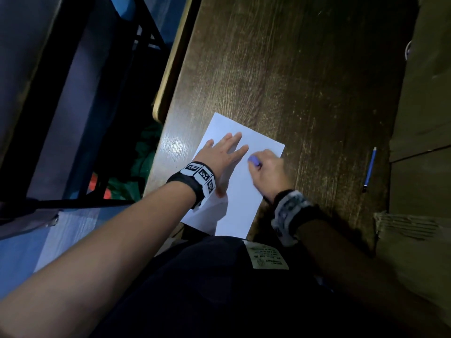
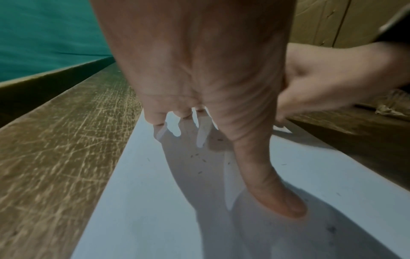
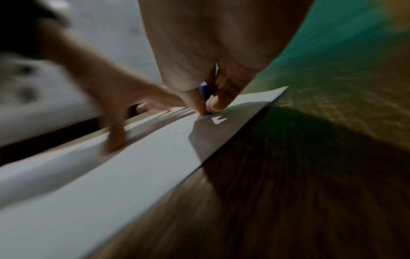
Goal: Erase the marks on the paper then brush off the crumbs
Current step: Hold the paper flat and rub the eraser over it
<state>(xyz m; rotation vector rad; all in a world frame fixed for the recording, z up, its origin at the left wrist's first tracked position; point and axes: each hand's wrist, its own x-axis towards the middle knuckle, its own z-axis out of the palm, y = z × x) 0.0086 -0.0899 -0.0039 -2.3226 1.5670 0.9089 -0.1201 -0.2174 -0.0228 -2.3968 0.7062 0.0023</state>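
A white sheet of paper (image 1: 240, 191) lies on the dark wooden desk (image 1: 305, 81) close to its near edge. My left hand (image 1: 223, 152) lies flat on the sheet with straight fingers, pressing it down; its thumb (image 2: 272, 192) touches the paper (image 2: 155, 210). My right hand (image 1: 268, 167) pinches a small blue eraser (image 1: 254, 161) and holds its tip on the paper (image 3: 111, 184) near the far right corner. The eraser (image 3: 205, 92) shows between thumb and fingers in the blurred right wrist view. Small dark crumbs (image 2: 199, 157) are scattered on the sheet under my left hand.
A blue pen (image 1: 369, 169) lies on the desk to the right of the paper. Cardboard boxes (image 1: 427, 118) stand along the right side. The desk's left edge (image 1: 170, 69) drops to a dark frame and green cloth (image 1: 144, 157) below.
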